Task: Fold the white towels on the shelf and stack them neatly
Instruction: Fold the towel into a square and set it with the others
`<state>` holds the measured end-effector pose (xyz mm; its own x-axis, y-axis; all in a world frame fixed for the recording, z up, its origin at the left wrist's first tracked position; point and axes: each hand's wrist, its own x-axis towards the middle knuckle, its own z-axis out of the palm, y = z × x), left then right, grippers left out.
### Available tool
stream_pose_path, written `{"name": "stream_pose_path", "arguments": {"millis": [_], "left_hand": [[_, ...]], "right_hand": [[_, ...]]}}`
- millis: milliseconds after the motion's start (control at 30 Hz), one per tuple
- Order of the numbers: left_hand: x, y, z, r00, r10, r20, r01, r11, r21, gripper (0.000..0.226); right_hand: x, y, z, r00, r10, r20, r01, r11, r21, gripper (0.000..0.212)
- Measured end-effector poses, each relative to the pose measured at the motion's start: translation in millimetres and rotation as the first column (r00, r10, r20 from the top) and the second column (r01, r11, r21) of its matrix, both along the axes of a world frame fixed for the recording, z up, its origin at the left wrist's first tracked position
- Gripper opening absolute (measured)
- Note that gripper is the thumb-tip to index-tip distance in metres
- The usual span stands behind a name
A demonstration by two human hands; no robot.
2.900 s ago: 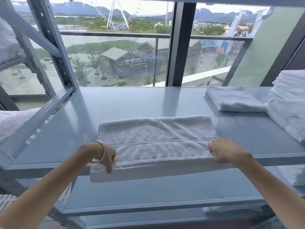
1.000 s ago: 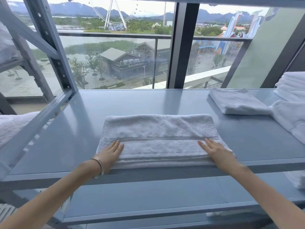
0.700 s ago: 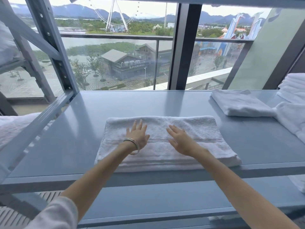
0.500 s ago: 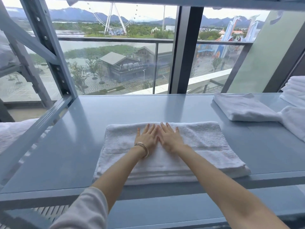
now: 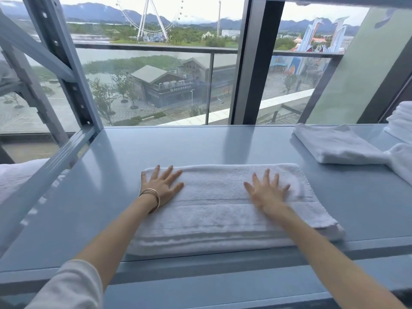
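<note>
Left hand (image 5: 161,186) and right hand (image 5: 267,190), together a moment ago, now spread apart, fingers flat, pressing towel (image 5: 223,219) on shelf (image 5: 223,146)

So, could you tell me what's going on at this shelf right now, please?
A person is folding white towels on a grey-blue shelf by a window. Both hands lie flat, fingers spread, on a folded towel at the shelf's front edge: the left hand near its left end, the right hand towards its right end. Neither grips it. Another folded towel lies further back on the right, beside more white towels.
</note>
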<state>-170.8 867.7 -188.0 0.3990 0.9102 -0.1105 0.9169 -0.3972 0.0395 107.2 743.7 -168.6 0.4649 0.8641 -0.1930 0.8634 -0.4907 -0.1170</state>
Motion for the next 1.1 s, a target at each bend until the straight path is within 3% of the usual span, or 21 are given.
{"name": "stream_pose_path", "arguments": {"millis": [100, 300, 367, 433, 533, 600, 667, 833, 900, 1000, 1100], "left_hand": [[-7.0, -6.4, -2.7, 0.998, 0.061, 0.015, -0.061, 0.998, -0.001, 0.059], [-15.1, -77.6, -1.0, 0.975, 0.219, -0.044, -0.219, 0.976, 0.004, 0.071], [-7.1, -111.8, 0.0, 0.996, 0.065, -0.067, -0.063, 0.998, 0.03, 0.072], [4.8, -127.9, 3.3, 0.974, -0.214, -0.076, 0.215, 0.977, 0.004, 0.067], [18.4, -103.4, 11.1, 0.916, -0.4, -0.032, 0.4, 0.916, -0.026, 0.057], [18.5, -88.0, 10.1, 0.918, -0.398, -0.004, 0.397, 0.917, -0.018, 0.054], [17.3, -89.2, 3.2, 0.93, -0.367, 0.022, 0.367, 0.93, -0.018, 0.054], [40.1, -133.8, -1.4, 0.986, -0.134, 0.096, 0.143, 0.985, -0.096, 0.056], [52.2, -142.0, -1.5, 0.987, -0.121, 0.106, 0.136, 0.98, -0.148, 0.056], [52.3, -119.2, 5.0, 0.985, -0.13, 0.11, 0.145, 0.98, -0.138, 0.055], [44.2, -94.1, 1.1, 0.984, -0.165, 0.072, 0.168, 0.985, -0.034, 0.057]], "right_hand": [[-55.7, -25.3, -9.9, 0.989, 0.139, -0.041, -0.141, 0.99, -0.027, 0.065], [-8.9, 7.9, -5.7, 0.888, 0.455, 0.06, -0.455, 0.89, -0.016, 0.063], [-6.6, 26.1, 0.2, 0.878, 0.466, 0.112, -0.46, 0.885, -0.076, 0.052], [-34.2, 33.8, 5.6, 0.899, 0.411, 0.154, -0.408, 0.912, -0.049, 0.05], [-101.0, 11.4, 2.0, 0.953, 0.3, 0.036, -0.301, 0.953, 0.027, 0.049], [-123.6, -14.0, -12.5, 0.966, 0.259, 0.008, -0.259, 0.966, 0.02, 0.055], [-118.8, -28.3, -23.5, 0.955, 0.287, 0.078, -0.292, 0.955, 0.059, 0.06], [-70.4, 2.0, -15.6, 0.813, 0.577, 0.078, -0.579, 0.815, 0.013, 0.075], [-63.4, 9.3, -10.0, 0.78, 0.616, 0.107, -0.614, 0.787, -0.055, 0.068], [-74.2, -14.6, -14.7, 0.864, 0.492, 0.11, -0.491, 0.871, -0.037, 0.062], [-81.7, -55.4, -31.7, 0.867, 0.489, 0.097, -0.497, 0.861, 0.106, 0.077]]}}
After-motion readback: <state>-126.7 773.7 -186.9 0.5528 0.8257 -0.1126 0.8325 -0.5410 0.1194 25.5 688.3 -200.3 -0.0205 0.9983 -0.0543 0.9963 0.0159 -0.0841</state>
